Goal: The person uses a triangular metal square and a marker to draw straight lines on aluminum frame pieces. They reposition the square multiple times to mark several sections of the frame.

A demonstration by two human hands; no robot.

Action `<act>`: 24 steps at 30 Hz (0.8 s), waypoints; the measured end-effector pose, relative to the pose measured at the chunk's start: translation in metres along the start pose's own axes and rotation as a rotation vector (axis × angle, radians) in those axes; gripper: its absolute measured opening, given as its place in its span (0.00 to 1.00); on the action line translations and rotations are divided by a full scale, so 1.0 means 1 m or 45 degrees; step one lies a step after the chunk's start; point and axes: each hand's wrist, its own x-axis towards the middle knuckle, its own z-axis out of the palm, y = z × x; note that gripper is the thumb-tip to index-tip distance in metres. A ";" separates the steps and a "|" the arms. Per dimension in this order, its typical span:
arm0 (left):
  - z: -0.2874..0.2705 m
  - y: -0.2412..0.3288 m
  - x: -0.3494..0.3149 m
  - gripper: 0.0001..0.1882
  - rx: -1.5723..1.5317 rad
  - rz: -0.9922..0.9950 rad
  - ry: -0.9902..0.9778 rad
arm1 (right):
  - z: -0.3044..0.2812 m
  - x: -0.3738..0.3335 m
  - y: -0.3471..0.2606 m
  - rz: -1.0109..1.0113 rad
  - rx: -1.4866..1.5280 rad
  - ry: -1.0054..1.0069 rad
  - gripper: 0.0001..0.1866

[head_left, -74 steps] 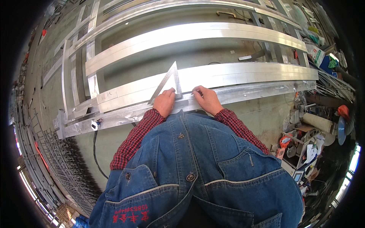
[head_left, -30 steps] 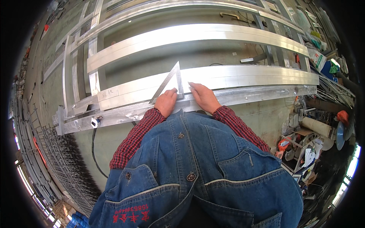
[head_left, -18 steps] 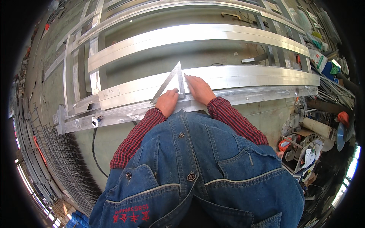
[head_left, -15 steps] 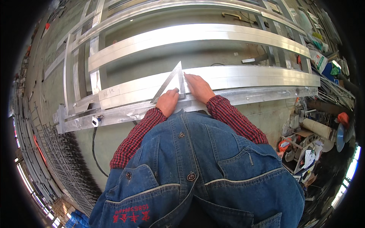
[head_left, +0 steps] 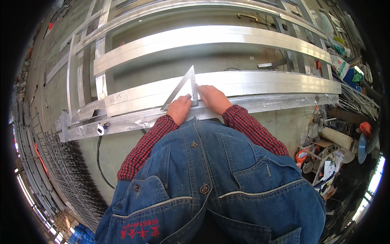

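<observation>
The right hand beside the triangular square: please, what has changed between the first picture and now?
The right hand has moved left, toward the triangular square; its fingers now reach that tool's upright edge. Whether they hold anything is too small to tell. The left hand stays on the square; the wide metal bar and the tape measure look unmoved.

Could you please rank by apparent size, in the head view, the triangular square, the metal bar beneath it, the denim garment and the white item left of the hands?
Denim garment (nearest the camera)
Metal bar
Triangular square
White item
</observation>
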 end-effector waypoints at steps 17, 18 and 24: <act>-0.004 -0.027 -0.032 0.13 0.002 -0.079 0.119 | -0.007 -0.043 -0.044 0.240 0.238 0.028 0.14; -0.006 -0.031 -0.036 0.13 -0.006 -0.105 0.103 | -0.004 -0.041 -0.045 0.225 0.241 0.068 0.13; -0.013 -0.047 -0.052 0.13 -0.018 -0.090 0.124 | 0.018 -0.033 -0.052 0.319 0.347 0.197 0.11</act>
